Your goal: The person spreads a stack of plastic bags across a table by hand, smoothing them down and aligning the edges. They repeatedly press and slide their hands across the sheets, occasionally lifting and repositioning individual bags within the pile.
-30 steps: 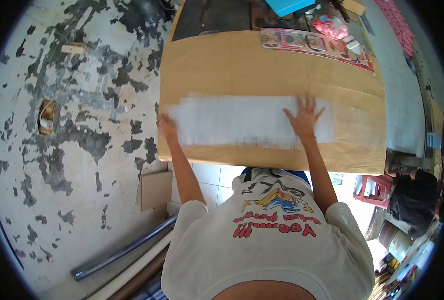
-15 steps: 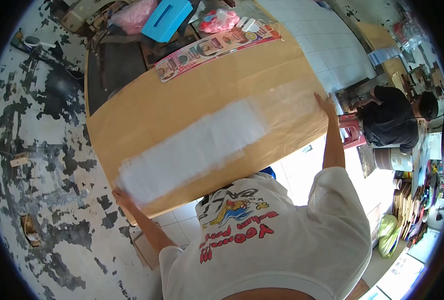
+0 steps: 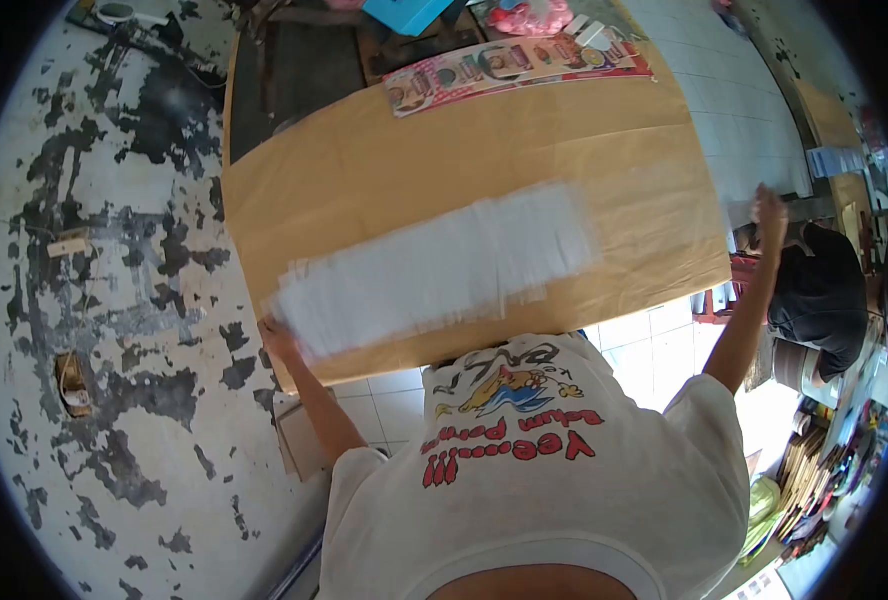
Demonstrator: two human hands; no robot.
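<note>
A long row of overlapping white sheets (image 3: 434, 265) lies slantwise on the brown paper-covered table (image 3: 364, 190). My left hand (image 3: 278, 336) rests at the sheets' lower left end, by the table edge; its fingers are blurred and partly hidden. Raised off the table's right side, my right hand (image 3: 770, 208) is smeared by motion, and its fingers cannot be made out clearly. No object can be seen in it. A printed pink-and-red strip (image 3: 509, 65) lies along the table's far side.
Behind the strip are a blue box (image 3: 406, 12), a pink bag (image 3: 530, 16) and white blocks (image 3: 591, 34). A person in black (image 3: 822, 295) sits at the right, near my right hand. A peeling wall (image 3: 134, 330) stands on the left.
My right hand has left the table's right edge and swung outward to the right. My left hand stays at the sheets' left end. The view has shifted, and the sheets lie less steeply in it.
</note>
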